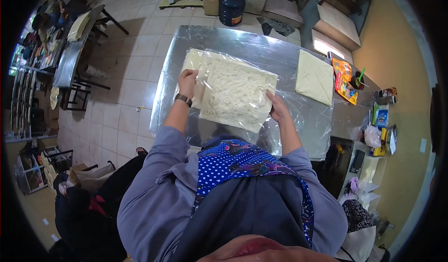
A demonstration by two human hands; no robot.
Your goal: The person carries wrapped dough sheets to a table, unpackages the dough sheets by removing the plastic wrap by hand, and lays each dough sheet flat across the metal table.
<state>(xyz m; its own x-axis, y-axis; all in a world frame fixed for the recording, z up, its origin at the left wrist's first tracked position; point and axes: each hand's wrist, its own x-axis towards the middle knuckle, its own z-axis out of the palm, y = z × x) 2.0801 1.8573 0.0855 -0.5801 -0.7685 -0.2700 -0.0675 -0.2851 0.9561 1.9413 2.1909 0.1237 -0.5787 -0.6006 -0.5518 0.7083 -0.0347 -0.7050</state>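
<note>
A pale, square dough sheet (238, 92) covered in shiny clear plastic film lies tilted over the steel table in front of me. My left hand (187, 82), with a dark watch on the wrist, is closed in a pinch on the film near the sheet's upper left side. At the right edge, my right hand (278, 107) grips the wrapped dough sheet, thumb on top and fingers partly hidden. Under and to the left of it shows a second pale dough sheet (194, 62). Farther right on the table lies another dough sheet (314, 77), with diagonal fold lines across it.
Loose clear film spreads over the steel table (219, 36) on its right side. Orange packets (344, 80) and a dark cup with a green handle stand at the right. Beyond the far edge is a large dark water bottle (231, 8). A person in black (88, 215) is at lower left.
</note>
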